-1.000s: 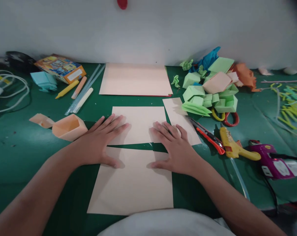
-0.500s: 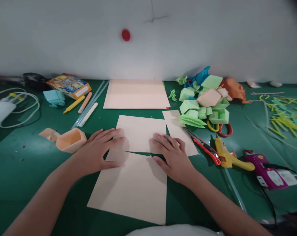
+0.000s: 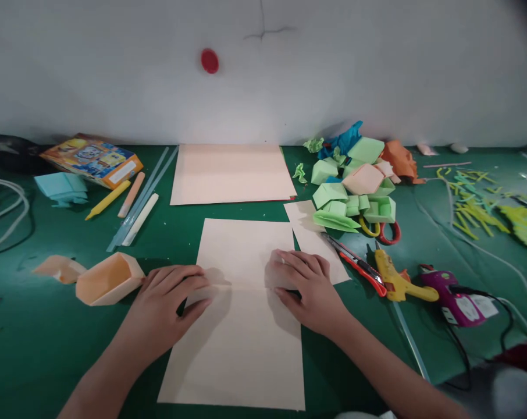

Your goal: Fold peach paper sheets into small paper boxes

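Observation:
Two pale peach paper sheets lie flat in front of me, the farther sheet (image 3: 246, 247) and the nearer sheet (image 3: 237, 355), their facing edges meeting along a faint line. My left hand (image 3: 171, 297) rests at the left end of that line, fingers loosely stretched and thumb apart. At its right end, my right hand (image 3: 309, 285) lies with spread fingers over both sheets. Neither hand holds anything. Just left of my left hand sits an open folded peach paper box (image 3: 109, 279). A smaller piece of paper (image 3: 309, 224) lies beyond my right hand.
A stack of peach paper (image 3: 232, 174) lies by the wall. On the right are a utility knife (image 3: 362, 267), a yellow glue gun (image 3: 398, 276), scissors (image 3: 390, 233) and folded green paper pieces (image 3: 331, 195). Glue sticks (image 3: 150, 186) and a patterned box (image 3: 93, 160) stand left.
The gap between the two sheets has closed, and their edges now meet. My left thumb has drawn closer to its fingers. The camera view has shifted slightly.

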